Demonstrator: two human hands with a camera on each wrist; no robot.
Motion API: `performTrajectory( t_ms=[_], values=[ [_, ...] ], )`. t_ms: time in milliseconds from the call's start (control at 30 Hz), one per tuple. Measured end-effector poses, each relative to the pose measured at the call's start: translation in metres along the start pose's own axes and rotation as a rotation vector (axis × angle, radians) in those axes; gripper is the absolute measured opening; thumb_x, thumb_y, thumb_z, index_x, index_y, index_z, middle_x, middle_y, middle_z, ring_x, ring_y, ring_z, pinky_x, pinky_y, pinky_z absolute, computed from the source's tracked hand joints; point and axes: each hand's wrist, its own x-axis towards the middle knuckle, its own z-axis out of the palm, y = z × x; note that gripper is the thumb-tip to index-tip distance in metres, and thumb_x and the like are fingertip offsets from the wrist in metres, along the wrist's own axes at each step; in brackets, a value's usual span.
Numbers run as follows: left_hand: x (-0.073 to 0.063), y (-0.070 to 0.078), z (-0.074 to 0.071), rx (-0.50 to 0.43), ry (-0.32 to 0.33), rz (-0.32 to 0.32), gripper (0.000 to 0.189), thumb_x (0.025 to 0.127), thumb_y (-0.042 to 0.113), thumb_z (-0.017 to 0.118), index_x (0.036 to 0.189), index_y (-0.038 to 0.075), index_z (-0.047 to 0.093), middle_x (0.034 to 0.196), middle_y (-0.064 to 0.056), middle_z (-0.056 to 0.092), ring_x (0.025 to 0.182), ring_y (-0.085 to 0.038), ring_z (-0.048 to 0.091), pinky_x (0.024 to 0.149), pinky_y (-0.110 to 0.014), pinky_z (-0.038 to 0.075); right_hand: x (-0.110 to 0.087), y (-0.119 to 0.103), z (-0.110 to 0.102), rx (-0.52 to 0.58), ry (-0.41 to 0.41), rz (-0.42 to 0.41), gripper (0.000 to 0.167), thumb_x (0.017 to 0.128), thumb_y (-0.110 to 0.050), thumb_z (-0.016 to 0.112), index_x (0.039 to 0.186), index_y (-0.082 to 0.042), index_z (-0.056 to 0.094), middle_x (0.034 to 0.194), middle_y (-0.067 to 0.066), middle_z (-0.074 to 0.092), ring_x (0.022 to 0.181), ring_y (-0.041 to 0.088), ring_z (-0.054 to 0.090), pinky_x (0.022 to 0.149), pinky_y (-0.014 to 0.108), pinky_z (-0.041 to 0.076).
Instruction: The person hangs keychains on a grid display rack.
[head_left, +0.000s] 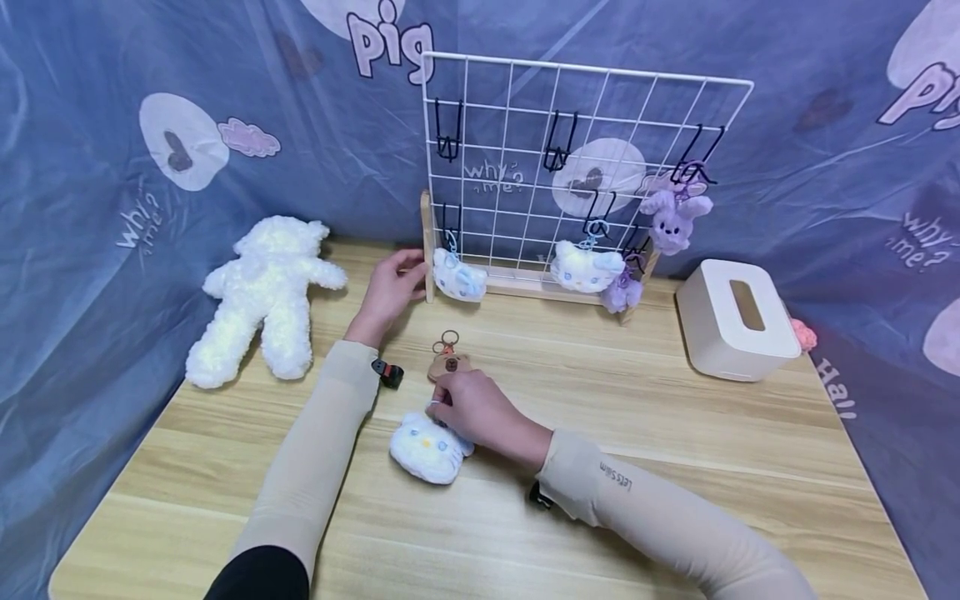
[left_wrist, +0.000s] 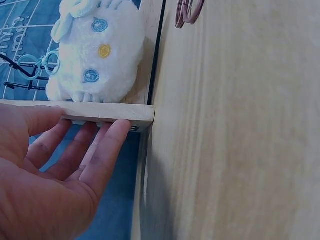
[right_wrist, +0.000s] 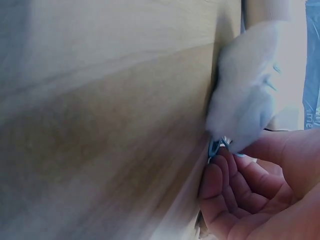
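My left hand (head_left: pixel 392 287) is at the rack's left wooden post (head_left: pixel 427 246); in the left wrist view its fingertips touch the post's outer side, fingers only slightly bent. Just inside that post hangs a white cat-face plush keychain (left_wrist: pixel 102 55). My right hand (head_left: pixel 476 408) pinches the light-blue ring (right_wrist: pixel 215 148) of another white cat-face plush keychain (head_left: pixel 426 450), which is at the tabletop, face up. Beyond the right hand lies a brown bear keychain (head_left: pixel 450 365) with metal rings, partly covered by the hand.
The white wire grid rack (head_left: pixel 517 167) carries several black hooks, a third cat keychain (head_left: pixel 587 267) and purple rabbit keychains (head_left: pixel 671 223). A white plush bear (head_left: pixel 270 292) lies at the left. A white tissue box (head_left: pixel 738 321) stands right, with a pink item (head_left: pixel 804 334) behind it.
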Motion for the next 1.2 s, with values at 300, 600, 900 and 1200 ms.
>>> performTrajectory(
  t_ms=[300,600,900,1200],
  values=[
    [-0.001,0.000,0.001,0.006,0.004,0.005,0.040,0.116,0.015,0.063,0.153,0.002,0.063,0.145,-0.023,0.064,0.116,-0.028,0.069,0.102,-0.044,0.073,-0.022,-0.039,-0.053,0.129,-0.030,0.023,0.019,0.105,-0.021,0.079,0.087,-0.016,0.076,0.077,-0.006,0.069,0.069,0.007,0.059,0.061,0.022,0.051],
    [-0.002,0.001,0.001,0.003,-0.005,0.005,0.041,0.115,0.015,0.064,0.154,0.003,0.062,0.145,-0.023,0.063,0.119,-0.032,0.070,0.102,-0.045,0.073,-0.028,-0.044,-0.069,0.197,-0.001,0.068,0.009,0.106,-0.018,0.076,0.100,-0.015,0.082,0.083,-0.005,0.072,0.074,0.007,0.061,0.064,0.020,0.053],
    [0.001,0.000,-0.001,0.007,-0.004,0.000,0.041,0.115,0.015,0.064,0.155,0.003,0.062,0.146,-0.023,0.063,0.121,-0.035,0.070,0.102,-0.044,0.073,-0.032,-0.046,-0.086,0.239,0.031,0.094,0.009,0.107,-0.020,0.077,0.101,-0.017,0.083,0.087,-0.006,0.077,0.078,0.007,0.065,0.073,0.022,0.059],
    [0.003,-0.002,0.000,0.009,-0.002,-0.011,0.041,0.115,0.015,0.063,0.155,0.003,0.062,0.147,-0.024,0.063,0.120,-0.031,0.070,0.102,-0.042,0.073,-0.033,-0.048,-0.101,0.233,0.089,0.029,0.010,0.106,-0.021,0.077,0.101,-0.016,0.083,0.092,-0.004,0.081,0.081,0.004,0.068,0.076,0.022,0.062]
  ],
)
